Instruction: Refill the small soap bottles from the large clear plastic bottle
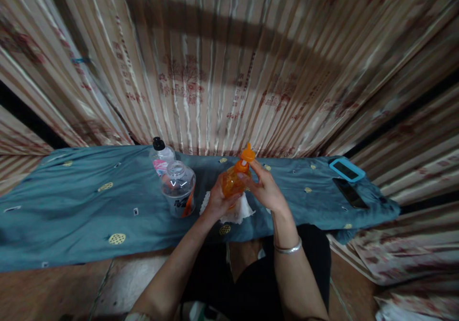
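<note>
Cloth: a teal cloth (71, 206) with small yellow motifs covers the low surface; its left end runs out of view.
Far bottle: a clear bottle (160, 157) with a black cap stands behind the jar, its lower half hidden.
Jar: a clear plastic jar (178, 187) stands left of the hands; its label is too blurred to read.
Left hand: the left hand (217, 200) wraps the belly of the orange bottle (233, 177), fingers pressed around it.
White cloth: a white lacy piece (242, 211) lies under the hands, mostly covered.
Right hand: the right hand (265, 189) holds the bottle's neck below the orange cap; fingertips hidden behind it.
Phones: two phones (347, 169) lie far right.
</note>
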Demonstrator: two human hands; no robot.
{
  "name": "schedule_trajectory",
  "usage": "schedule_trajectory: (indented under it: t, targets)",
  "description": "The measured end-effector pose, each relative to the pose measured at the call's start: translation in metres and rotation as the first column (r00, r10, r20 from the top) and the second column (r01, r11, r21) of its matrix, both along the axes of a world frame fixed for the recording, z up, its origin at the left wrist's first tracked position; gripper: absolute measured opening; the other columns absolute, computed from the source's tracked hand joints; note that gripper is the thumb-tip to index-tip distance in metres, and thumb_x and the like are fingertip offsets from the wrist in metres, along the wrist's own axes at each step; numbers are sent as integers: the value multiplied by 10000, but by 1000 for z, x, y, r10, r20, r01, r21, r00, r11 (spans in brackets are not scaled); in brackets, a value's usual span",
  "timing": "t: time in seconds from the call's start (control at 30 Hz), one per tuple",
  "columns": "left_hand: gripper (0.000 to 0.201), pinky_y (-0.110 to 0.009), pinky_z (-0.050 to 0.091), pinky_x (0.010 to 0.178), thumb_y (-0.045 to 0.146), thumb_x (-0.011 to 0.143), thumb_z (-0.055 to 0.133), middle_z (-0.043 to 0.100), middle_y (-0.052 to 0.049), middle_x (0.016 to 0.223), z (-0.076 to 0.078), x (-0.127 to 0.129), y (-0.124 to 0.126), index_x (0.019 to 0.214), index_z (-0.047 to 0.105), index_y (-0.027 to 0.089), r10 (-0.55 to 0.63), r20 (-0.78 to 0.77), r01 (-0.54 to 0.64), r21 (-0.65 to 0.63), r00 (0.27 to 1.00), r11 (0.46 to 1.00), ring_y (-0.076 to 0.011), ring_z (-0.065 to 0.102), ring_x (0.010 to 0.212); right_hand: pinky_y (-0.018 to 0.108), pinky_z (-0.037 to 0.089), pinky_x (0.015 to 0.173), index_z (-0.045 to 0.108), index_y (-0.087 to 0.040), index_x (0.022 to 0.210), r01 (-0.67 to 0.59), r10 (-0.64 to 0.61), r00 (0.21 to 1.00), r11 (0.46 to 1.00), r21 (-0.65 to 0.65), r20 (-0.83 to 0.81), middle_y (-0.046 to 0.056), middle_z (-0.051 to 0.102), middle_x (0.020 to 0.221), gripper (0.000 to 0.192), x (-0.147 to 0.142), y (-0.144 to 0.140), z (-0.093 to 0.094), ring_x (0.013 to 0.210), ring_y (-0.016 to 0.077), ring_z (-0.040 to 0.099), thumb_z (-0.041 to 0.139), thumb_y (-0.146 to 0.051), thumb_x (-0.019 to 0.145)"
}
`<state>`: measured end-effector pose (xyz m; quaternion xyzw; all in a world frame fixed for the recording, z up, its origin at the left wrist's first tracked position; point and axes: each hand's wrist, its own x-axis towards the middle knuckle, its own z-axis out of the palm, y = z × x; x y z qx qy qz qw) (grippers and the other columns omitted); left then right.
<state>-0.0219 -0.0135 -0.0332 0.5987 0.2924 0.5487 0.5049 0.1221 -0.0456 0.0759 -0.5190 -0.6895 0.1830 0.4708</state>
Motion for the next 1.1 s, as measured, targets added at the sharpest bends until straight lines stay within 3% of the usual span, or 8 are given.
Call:
schedule_trajectory:
  t: [0.27, 0.33, 0.43, 0.57, 0.67, 0.83, 0.97, 1.1]
  targets:
    - [697, -435, 584, 976, 477, 688, 908, 724, -84, 1201, 1, 0, 2, 1242, 571, 221, 6, 0, -6, -32, 1000, 999, -295, 717, 1105, 560, 394, 1185, 665, -230, 1023, 319, -316, 947, 946, 56, -63, 169, 715, 1249, 440, -22, 4, -12, 1404, 353, 545, 734, -618, 826]
    - [692, -433, 590, 959, 464, 685, 910, 728, -80, 1192, 1, 1, 2, 1241, 574, 223, 10, 4, -9, -33, 1000, 999, -295, 720, 1095, 562, 382, 1195, 661, -235, 1075, 319, -316, 946, 947, 46, -64, 159, 712, 1260, 482, -21, 3, -12, 1410, 357, 538, 768, -614, 796]
    - [680, -428, 593, 948, 446, 716, 892, 727, -85, 1198, 1, 1, 1, 1268, 568, 215, 6, -2, -6, -24, 1000, 1000, -293, 723, 1093, 513, 430, 1170, 628, -216, 1296, 197, -195, 979, 980, 19, -53, 158, 666, 1382, 654, -10, 1, -8, 1385, 325, 571, 752, -631, 805]
    - [691, -421, 598, 937, 460, 734, 878, 728, -93, 1210, 2, -1, 0, 1291, 557, 208, 1, -1, -1, 13, 1000, 1000, -290, 724, 1091, 416, 445, 1161, 688, -251, 1248, 12, -11, 999, 1000, 10, -42, 94, 688, 1384, 516, 0, 3, -3, 1349, 245, 610, 621, -633, 908]
    - [684, -415, 596, 925, 479, 727, 879, 732, -81, 1185, 1, 0, 1, 1274, 563, 217, 0, -3, 0, -6, 1000, 1000, -283, 724, 1070, 491, 444, 1152, 705, -229, 1116, 124, -123, 991, 992, 30, -52, 142, 696, 1351, 448, -8, 5, -6, 1345, 297, 608, 673, -608, 879]
    - [690, -421, 575, 957, 454, 677, 903, 719, -76, 1196, -3, 3, 3, 1242, 577, 229, 21, 5, -21, -47, 1000, 999, -284, 704, 1099, 590, 257, 1253, 665, -200, 1040, 325, -320, 945, 942, 80, -68, 207, 671, 1339, 475, -22, 4, -13, 1505, 372, 419, 791, -582, 786]
    - [681, -412, 588, 928, 477, 702, 888, 720, -79, 1176, -2, 3, 1, 1244, 565, 219, -18, 50, 21, -53, 999, 998, -281, 718, 1065, 526, 370, 1215, 640, -192, 1300, 171, -167, 984, 983, 59, -67, 180, 634, 1435, 678, -10, 5, -12, 1446, 312, 511, 765, -639, 806]
    - [716, -424, 594, 943, 496, 721, 890, 724, -90, 1198, 4, 0, -2, 1287, 554, 214, -19, 15, 20, -32, 1000, 999, -295, 724, 1084, 522, 484, 1113, 697, -201, 1247, -22, 25, 998, 998, 50, -61, 118, 708, 1329, 554, 0, 11, -12, 1264, 255, 657, 643, -647, 923]
